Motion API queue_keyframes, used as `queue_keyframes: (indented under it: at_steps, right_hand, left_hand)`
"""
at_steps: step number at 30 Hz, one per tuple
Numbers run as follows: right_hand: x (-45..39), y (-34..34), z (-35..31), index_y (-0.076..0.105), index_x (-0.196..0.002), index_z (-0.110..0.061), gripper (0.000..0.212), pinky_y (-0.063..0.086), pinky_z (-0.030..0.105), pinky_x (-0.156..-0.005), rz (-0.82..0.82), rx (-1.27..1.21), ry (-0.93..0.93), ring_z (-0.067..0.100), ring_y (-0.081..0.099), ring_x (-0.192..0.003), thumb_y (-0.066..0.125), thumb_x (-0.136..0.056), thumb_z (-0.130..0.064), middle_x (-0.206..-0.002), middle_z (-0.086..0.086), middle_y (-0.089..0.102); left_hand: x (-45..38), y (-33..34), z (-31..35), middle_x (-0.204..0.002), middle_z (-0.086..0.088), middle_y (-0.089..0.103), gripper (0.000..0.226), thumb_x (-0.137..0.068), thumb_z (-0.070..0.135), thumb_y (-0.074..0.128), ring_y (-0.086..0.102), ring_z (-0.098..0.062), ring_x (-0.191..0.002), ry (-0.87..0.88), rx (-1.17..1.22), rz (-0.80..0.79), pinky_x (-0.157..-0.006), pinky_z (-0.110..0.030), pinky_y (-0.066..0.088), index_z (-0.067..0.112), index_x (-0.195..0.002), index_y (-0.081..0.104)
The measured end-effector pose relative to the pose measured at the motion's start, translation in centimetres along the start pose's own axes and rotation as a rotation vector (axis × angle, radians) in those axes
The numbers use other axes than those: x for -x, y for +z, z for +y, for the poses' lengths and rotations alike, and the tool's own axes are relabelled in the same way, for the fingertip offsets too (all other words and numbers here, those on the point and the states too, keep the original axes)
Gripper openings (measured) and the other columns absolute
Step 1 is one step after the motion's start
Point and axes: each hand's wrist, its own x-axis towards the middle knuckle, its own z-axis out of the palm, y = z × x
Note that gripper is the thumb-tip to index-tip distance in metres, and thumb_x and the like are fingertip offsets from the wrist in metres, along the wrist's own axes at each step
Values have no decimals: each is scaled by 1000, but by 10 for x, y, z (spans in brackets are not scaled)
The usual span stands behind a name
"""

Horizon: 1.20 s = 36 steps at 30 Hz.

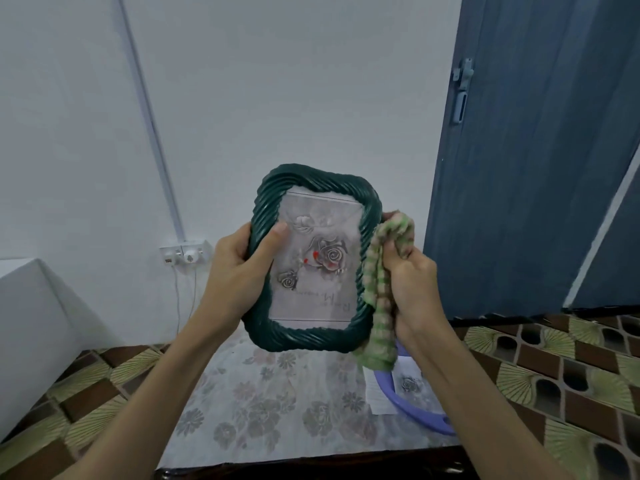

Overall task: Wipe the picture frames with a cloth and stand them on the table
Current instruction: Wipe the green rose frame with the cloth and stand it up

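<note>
The green frame [313,188] is held up in the air above the table [277,403], face toward the camera, roughly upright with a slight tilt. Its border is a thick twisted moulding, glossy and ridged; it looks like rigid plastic and probably light, since one hand carries it easily. The ridges should give purchase, though the gloss may slip under a dry palm. The clear pane over the rose print is the delicate part and will likely smear or flex if pressed, so the border is the better place to take hold.

The left hand [239,268] grips the frame's left edge, fingers curled behind and the thumb lying forward across the moulding onto the pane. The right hand [412,282] clutches a bunched green-and-pink cloth [381,306] against the frame's right edge; the cloth is soft, knitted-looking, and hangs below the fist.

Below, on the table's flowered cover, a purple frame [415,415] lies flat at the right, not yet stood up. A blue door [519,150] stands behind at the right.
</note>
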Motion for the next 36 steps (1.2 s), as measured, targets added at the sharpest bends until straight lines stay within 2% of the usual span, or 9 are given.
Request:
queue_keyframes:
  at_steps: [4, 7, 10, 15, 19, 24, 27, 30, 36]
  right_hand:
    - [-1, -6, 1, 59, -89, -20, 11, 55, 27, -72, -184, 125, -124, 11, 63, -75, 54, -91, -10, -81, -4, 66]
    - [-1, -7, 6, 57, -84, -25, 16, 52, 33, -73, -61, 307, -278, 14, 59, -76, 54, -91, -11, -81, -2, 63]
    - [-9, -6, 15, 60, -81, -20, 16, 51, 34, -70, 84, 195, -106, 18, 59, -73, 52, -94, -24, -77, 2, 63]
    - [-26, -15, 20, 66, -93, -11, 24, 54, 31, -65, 23, -250, 413, 18, 62, -67, 47, -95, -24, -72, 5, 70]
    - [-33, -41, 20, 62, -100, -12, 26, 55, 35, -69, -23, -357, 323, 18, 67, -75, 38, -98, -22, -73, 3, 72]
    - [-5, -52, 33, 55, -124, -11, 31, 46, 46, -96, -163, -182, 246, 27, 62, -107, 39, -97, -15, -116, 11, 66]
    - [22, -32, 50, 59, -112, -19, 23, 53, 41, -85, -238, -10, 205, 17, 66, -87, 48, -93, -13, -96, 0, 71]
    - [26, -20, 61, 56, -111, -22, 20, 51, 40, -87, -154, 215, 68, 18, 62, -97, 51, -93, -15, -104, 1, 66]
    - [8, -15, 63, 64, -88, -16, 14, 54, 46, -83, 60, 81, 149, 29, 63, -89, 52, -94, -18, -96, 15, 68]
  left_hand:
    - [0, -2, -5, -78, -16, 60, 32, -84, 37, 59, 57, -25, -68, -44, 18, 19, -65, -45, 51, 5, -78, 58]
    - [1, -1, -10, -77, -16, 61, 25, -88, 30, 58, 59, -24, -66, -36, 14, 8, -60, -36, 51, 6, -79, 59]
    - [5, 4, -15, -67, -5, 66, 21, -90, 25, 58, 62, -17, -60, -52, 17, 20, -52, -28, 52, 9, -76, 61]
    - [6, 4, -25, -75, -6, 67, 20, -91, 27, 58, 63, -19, -66, -118, 49, 60, -61, -34, 55, 11, -80, 64]
    - [4, -4, -37, -74, -6, 69, 25, -92, 28, 56, 65, -20, -65, -177, 106, 111, -62, -33, 55, 4, -87, 64]
    - [4, -7, -46, -75, 4, 72, 17, -91, 32, 57, 68, -14, -67, -268, 202, 208, -63, -31, 58, 18, -84, 65]
    - [7, 1, -47, -82, -3, 68, 18, -91, 32, 57, 63, -20, -76, -291, 226, 259, -73, -36, 55, 17, -84, 63]
    - [11, 7, -51, -76, -3, 59, 20, -91, 33, 58, 55, -18, -71, -287, 241, 331, -64, -32, 49, 18, -79, 57]
    - [26, 20, -54, -58, 1, 32, 34, -92, 34, 57, 30, -11, -53, -248, 234, 455, -50, -30, 26, 19, -66, 40]
